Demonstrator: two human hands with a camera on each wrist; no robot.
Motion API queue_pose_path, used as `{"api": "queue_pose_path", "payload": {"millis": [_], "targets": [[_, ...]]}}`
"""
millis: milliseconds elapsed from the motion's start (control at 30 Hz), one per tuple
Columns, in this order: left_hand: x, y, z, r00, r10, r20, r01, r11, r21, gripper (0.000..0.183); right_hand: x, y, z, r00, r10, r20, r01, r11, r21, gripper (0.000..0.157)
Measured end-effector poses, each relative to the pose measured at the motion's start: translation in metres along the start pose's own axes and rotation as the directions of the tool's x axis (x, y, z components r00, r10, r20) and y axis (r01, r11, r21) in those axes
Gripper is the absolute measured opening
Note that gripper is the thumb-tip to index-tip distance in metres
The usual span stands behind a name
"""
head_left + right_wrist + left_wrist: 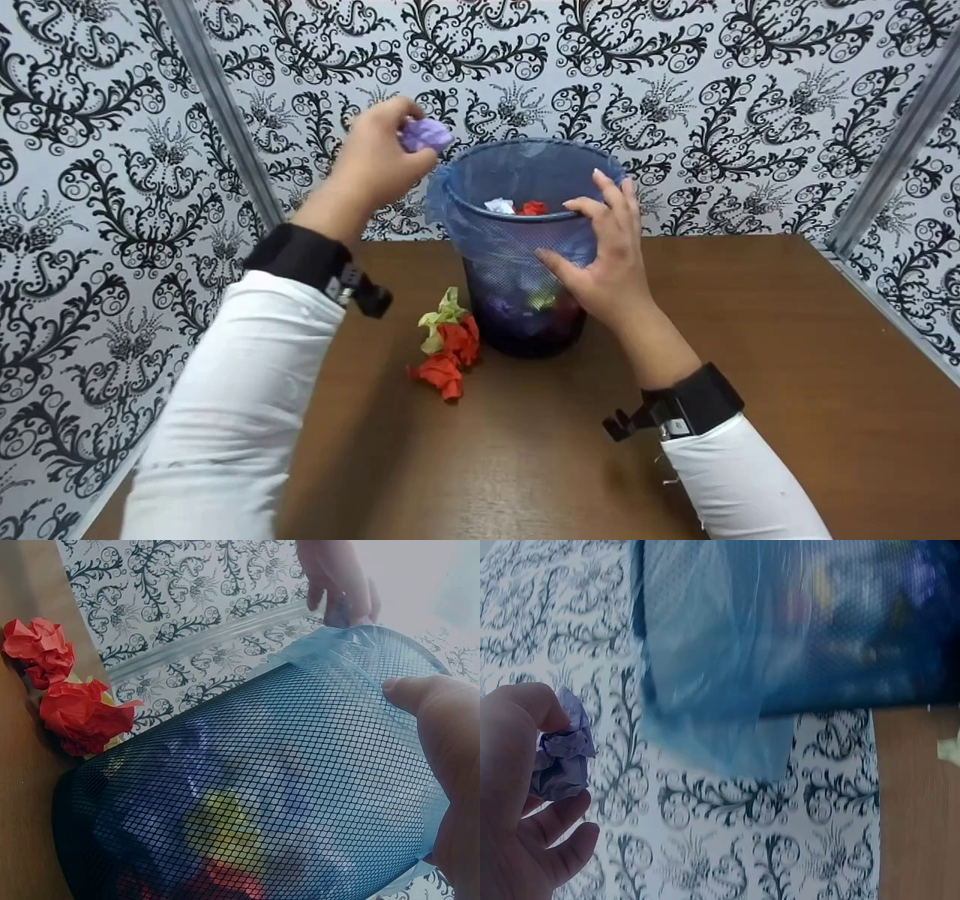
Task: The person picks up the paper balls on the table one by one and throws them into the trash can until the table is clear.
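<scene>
My left hand [386, 146] pinches a crumpled purple paper ball [425, 135], held up to the left of a mesh wastebasket [525, 300]. In the left wrist view, the purple paper [566, 754] sits between thumb and fingers. A translucent blue bag [457, 202] lines the basket and folds over its rim. My right hand [615, 255] holds the basket's upper right side, thumb [420, 694] against the front and fingers at the rim. Inside lie crumpled papers, among them a white one [499, 205] and a red one [533, 208]; others show through the mesh.
Crumpled red paper [439, 373] and yellow-green paper [442, 319] lie on the brown table [525, 450], left of the basket's base. Patterned wall panels [720, 112] with grey metal posts [225, 105] stand behind and at both sides.
</scene>
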State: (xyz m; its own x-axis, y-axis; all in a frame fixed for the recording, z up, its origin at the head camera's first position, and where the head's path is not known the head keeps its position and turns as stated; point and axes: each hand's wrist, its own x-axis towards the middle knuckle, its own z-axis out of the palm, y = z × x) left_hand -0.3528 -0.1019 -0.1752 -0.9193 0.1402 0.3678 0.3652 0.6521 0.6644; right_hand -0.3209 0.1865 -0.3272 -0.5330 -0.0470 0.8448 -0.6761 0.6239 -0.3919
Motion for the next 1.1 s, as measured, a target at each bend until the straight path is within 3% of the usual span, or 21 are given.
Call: {"api": "queue_pose_path", "payload": {"millis": [333,467,800,1100], "targets": [[0.010,0.018,0.062,0.989,0.135,0.062,-0.139,0.989,0.049,0.036,-0.002,0.001,0.000,1.000,0.015,0.007,-0.015,1.000,-0.003,0.064],[0.012,0.023,0.076,0.982,0.175,0.070,-0.179,0.982,0.055,0.037,-0.001,0.001,0.000,1.000,0.007,0.003,-0.007,1.000,-0.007,0.064],[0.012,0.026,0.077,0.982,0.179,0.060,-0.181,0.983,0.030,0.039,0.002,0.001,0.000,1.000,-0.003,-0.001,0.003,1.000,-0.004,0.063],[0.010,0.018,0.071,0.982,0.182,0.052,-0.184,0.982,0.047,0.063,0.000,0.001,0.001,1.000,-0.003,-0.006,0.003,1.000,0.002,0.062]]}}
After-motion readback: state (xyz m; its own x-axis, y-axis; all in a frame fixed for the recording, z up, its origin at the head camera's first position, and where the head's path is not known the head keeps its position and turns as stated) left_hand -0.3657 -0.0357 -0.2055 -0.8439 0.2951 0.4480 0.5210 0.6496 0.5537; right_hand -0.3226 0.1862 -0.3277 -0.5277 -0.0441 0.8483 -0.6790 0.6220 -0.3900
